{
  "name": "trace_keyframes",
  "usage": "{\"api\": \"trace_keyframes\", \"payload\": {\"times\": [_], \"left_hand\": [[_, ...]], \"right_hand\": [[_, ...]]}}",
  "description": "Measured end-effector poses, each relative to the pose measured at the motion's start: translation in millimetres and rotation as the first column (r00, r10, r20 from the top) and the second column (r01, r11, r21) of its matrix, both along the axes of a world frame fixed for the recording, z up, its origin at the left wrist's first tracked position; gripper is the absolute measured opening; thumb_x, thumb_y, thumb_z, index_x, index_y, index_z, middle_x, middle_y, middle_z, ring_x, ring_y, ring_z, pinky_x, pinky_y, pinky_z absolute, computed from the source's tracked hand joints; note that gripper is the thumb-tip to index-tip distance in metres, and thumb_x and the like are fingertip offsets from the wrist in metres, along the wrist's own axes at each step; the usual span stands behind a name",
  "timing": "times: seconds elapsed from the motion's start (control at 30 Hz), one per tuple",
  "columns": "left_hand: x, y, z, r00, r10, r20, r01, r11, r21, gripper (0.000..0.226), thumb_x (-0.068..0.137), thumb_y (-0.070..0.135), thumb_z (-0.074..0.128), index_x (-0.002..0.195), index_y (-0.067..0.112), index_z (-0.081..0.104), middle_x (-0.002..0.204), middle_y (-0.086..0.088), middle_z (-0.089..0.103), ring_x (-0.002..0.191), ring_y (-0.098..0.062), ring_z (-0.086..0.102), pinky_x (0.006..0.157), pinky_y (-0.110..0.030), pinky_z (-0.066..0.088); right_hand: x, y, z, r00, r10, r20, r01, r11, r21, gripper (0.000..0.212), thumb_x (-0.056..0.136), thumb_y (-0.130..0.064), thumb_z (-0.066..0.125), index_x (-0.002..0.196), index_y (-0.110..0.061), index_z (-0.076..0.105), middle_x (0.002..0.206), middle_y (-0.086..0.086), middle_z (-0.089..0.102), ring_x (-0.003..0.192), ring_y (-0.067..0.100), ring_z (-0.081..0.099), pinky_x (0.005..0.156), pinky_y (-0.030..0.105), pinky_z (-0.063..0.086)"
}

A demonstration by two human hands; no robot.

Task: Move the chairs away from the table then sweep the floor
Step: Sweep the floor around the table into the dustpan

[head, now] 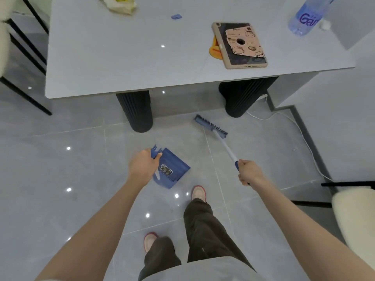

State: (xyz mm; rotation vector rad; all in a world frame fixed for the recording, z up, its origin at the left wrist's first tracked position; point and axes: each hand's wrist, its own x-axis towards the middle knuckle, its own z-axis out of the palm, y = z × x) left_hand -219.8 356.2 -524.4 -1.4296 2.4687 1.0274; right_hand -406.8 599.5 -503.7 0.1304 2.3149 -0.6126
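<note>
Left grip (144, 166) curled round dustpan (175, 164) handle, handle mostly hidden, right grip (250, 172) closed on broom (225, 146) shaft, its head ahead on floor (60, 169) near table (121, 57) leg, chair (354, 211) beside it cut off.

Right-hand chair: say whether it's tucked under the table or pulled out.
Pulled out. The chair stands apart from the table, with floor showing between them.

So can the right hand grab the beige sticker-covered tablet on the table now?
Probably not yet: the right hand grips the blue-and-white broom, so it is full. Nothing stands between it and the beige tablet on the grey table.
</note>
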Motion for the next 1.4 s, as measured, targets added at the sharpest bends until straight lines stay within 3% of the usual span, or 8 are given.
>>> {"api": "trace_keyframes", "payload": {"times": [0.27,0.43,0.53,0.7,0.87,1.03,1.17,1.4], "left_hand": [[-132,0,-2,0.999,-0.036,0.018,0.036,0.999,-0.021,0.036,0.094,0.038,0.052,0.105,0.007,0.067,0.102,-0.014,0.071,0.09,-0.032,0.066,0.067,-0.029,0.043],[-185,5,-8,0.998,-0.034,0.059,0.036,0.999,-0.028,0.034,0.094,0.036,0.053,0.095,0.004,0.066,0.09,-0.016,0.07,0.082,-0.031,0.065,0.066,-0.031,0.045],[-201,6,-10,0.997,-0.018,0.07,0.023,0.997,-0.069,0.033,0.093,0.036,0.054,0.093,0.005,0.065,0.088,-0.016,0.069,0.081,-0.03,0.065,0.064,-0.031,0.044],[-212,9,-8,0.999,-0.013,0.051,0.018,0.993,-0.116,0.033,0.093,0.033,0.057,0.086,0.002,0.065,0.084,-0.019,0.07,0.077,-0.031,0.064,0.06,-0.027,0.038],[-216,9,-3,1.0,-0.022,0.014,0.023,0.995,-0.094,0.031,0.093,0.031,0.056,0.085,0.002,0.064,0.084,-0.019,0.068,0.075,-0.028,0.062,0.061,-0.027,0.037],[-215,8,1,0.997,-0.068,0.045,0.071,0.995,-0.068,0.031,0.093,0.033,0.054,0.075,0.007,0.055,0.07,-0.012,0.054,0.075,-0.034,0.061,0.06,-0.03,0.035],[-204,6,4,0.997,-0.07,0.033,0.072,0.996,-0.056,0.035,0.092,0.033,0.055,0.075,0.003,0.056,0.067,-0.01,0.053,0.066,-0.027,0.052,0.058,-0.03,0.035],[-170,1,2,0.999,0.045,-0.008,-0.045,0.999,-0.012,0.034,0.093,0.033,0.054,0.089,0.001,0.065,0.079,-0.014,0.06,0.073,-0.029,0.057,0.062,-0.029,0.034]], "right_hand": [[-134,-6,-38,0.997,-0.07,-0.043,0.072,0.997,0.034,0.038,0.097,-0.014,0.039,0.059,-0.017,0.042,0.052,0.007,0.041,0.044,0.02,0.04,0.048,0.027,0.032],[-212,-23,-44,0.995,-0.086,0.054,0.081,0.992,0.093,0.015,0.1,-0.014,0.036,0.092,-0.01,0.048,0.081,0.022,0.062,0.046,0.022,0.043,0.043,0.026,0.033],[-242,-30,-53,0.996,-0.004,0.089,-0.011,0.986,0.166,0.024,0.097,-0.008,0.037,0.08,0.003,0.049,0.08,0.022,0.064,0.044,0.022,0.043,0.042,0.025,0.032],[-222,-27,-60,0.946,0.191,0.261,-0.274,0.902,0.333,0.049,0.094,-0.003,0.039,0.047,-0.003,0.053,0.02,0.001,0.041,0.018,0.008,0.043,0.03,0.015,0.037],[-188,-20,-40,0.824,0.377,0.423,-0.492,0.846,0.204,0.029,0.092,-0.003,0.039,0.074,-0.003,0.062,0.028,0.005,0.047,0.031,0.02,0.048,0.042,0.02,0.04],[-157,-13,5,0.83,0.188,0.525,-0.253,0.966,0.053,0.031,0.087,-0.007,0.036,0.057,-0.014,0.03,0.043,0.003,0.035,0.026,0.012,0.024,0.032,0.01,0.02],[-159,6,42,0.806,-0.004,0.592,-0.005,1.0,0.014,0.028,0.098,-0.02,0.037,0.07,-0.017,0.042,0.058,0.001,0.032,0.027,0.005,0.02,0.027,0.011,0.014],[-149,-14,45,0.921,0.204,0.332,-0.212,0.977,-0.012,0.034,0.095,-0.012,0.036,0.061,-0.015,0.032,0.055,0.008,0.035,0.028,0.012,0.023,0.034,0.008,0.013]]}}
